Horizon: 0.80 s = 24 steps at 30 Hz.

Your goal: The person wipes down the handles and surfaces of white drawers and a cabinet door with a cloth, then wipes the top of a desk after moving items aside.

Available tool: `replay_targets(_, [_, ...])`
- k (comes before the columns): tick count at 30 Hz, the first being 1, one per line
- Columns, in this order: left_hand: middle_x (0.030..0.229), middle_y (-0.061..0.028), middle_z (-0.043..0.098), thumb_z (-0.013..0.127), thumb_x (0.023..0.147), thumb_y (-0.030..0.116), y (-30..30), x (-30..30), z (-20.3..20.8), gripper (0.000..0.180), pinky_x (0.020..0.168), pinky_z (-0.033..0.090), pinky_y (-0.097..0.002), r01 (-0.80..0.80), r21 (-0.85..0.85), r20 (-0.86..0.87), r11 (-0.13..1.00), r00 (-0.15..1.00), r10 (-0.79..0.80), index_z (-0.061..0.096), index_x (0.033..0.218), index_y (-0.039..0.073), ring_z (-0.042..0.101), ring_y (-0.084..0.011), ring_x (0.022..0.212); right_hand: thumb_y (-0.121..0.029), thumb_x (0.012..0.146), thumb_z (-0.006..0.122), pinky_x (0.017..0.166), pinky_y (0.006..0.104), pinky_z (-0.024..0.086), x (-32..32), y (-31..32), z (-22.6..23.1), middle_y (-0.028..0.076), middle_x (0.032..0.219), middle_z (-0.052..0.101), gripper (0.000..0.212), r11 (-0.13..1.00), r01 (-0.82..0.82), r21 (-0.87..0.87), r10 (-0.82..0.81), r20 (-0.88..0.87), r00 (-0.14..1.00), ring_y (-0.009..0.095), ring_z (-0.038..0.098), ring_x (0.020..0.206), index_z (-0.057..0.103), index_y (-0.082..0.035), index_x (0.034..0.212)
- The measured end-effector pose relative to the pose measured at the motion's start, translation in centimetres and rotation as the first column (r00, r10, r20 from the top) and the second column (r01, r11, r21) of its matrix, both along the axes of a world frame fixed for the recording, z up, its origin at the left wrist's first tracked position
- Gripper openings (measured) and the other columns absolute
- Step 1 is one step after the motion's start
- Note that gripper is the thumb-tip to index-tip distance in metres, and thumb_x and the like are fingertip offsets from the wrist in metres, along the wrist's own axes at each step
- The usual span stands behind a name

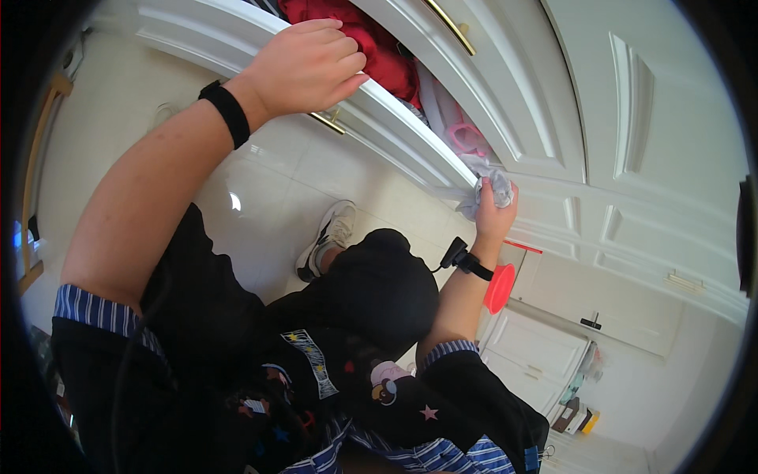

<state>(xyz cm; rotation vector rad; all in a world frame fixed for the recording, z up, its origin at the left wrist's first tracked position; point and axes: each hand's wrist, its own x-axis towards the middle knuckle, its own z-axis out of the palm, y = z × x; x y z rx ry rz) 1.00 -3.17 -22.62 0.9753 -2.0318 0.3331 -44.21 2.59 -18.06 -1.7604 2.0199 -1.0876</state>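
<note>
My right hand grips a crumpled light grey cloth, which looks thin and bunched, at the right end of a pulled-out white drawer. Over that drawer's front edge is my left hand, its fingers curled in. Whatever those fingers close on, if anything, is hidden. Inside the drawer lie a red cloth, some whitish fabric and a pink ring-shaped item.
White cabinet doors with a brass handle rise beyond the drawer. A red round object is beside my right forearm. My shoe stands on the glossy tiled floor. Small boxes sit at lower right.
</note>
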Motion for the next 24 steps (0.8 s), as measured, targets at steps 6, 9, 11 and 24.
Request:
replay_targets(6, [0.105, -0.0114, 0.066, 0.079, 0.079, 0.021, 0.9, 0.8, 1.2, 0.033, 0.111, 0.049, -0.0466, 0.088, -0.067, -0.051, 0.994, 0.995, -0.091, 0.066, 0.106, 0.005, 0.065, -0.032, 0.106, -0.022, 0.082, 0.085, 0.088, 0.0392, 0.053, 3.2, 0.8, -0.3, 0.015, 0.103, 0.07, 0.042, 0.985, 0.039, -0.165, -0.062, -0.136, 0.989, 0.027, 0.068, 0.095, 0.066, 0.0, 0.112])
replay_targets(9, [0.108, -0.0115, 0.064, 0.079, 0.077, 0.02, 0.7, 1.0, 1.1, 0.034, 0.112, 0.049, -0.0473, 0.118, -0.06, -0.032, 0.991, 0.992, -0.12, 0.065, 0.104, 0.005, 0.062, -0.0327, 0.108, -0.02, 0.078, 0.085, 0.089, 0.0427, 0.052, 8.3, 1.0, 0.0, 0.016, 0.104, 0.066, 0.04, 0.971, -0.206, -0.122, 0.158, -0.324, 0.933, 0.034, 0.065, 0.098, 0.066, -0.003, 0.109])
replay_targets(11, [0.107, -0.0109, 0.063, 0.078, 0.078, 0.017, 0.5, 0.8, 0.9, 0.031, 0.113, 0.049, -0.0477, 0.12, -0.04, -0.003, 0.992, 0.993, -0.12, 0.064, 0.103, 0.005, 0.062, -0.0319, 0.106, -0.019, 0.077, 0.085, 0.088, 0.0438, 0.052, 11.7, 0.6, 0.9, 0.015, 0.102, 0.065, 0.04, 0.94, -0.325, -0.1, 0.266, -0.381, 0.885, 0.036, 0.063, 0.098, 0.066, -0.004, 0.109])
replay_targets(24, [0.097, -0.0012, 0.058, 0.077, 0.073, 0.019, 2.3, 0.7, -0.3, 0.023, 0.084, 0.05, -0.0361, 0.11, 0.003, 0.183, 0.994, 0.977, -0.109, 0.061, 0.088, 0.013, 0.06, -0.0202, 0.101, -0.02, 0.075, 0.084, 0.089, 0.0467, 0.051, 14.9, -0.5, -1.0, 0.014, 0.104, 0.063, 0.043, 0.906, -0.412, -0.098, 0.313, -0.501, 0.807, 0.038, 0.059, 0.103, 0.067, -0.006, 0.112])
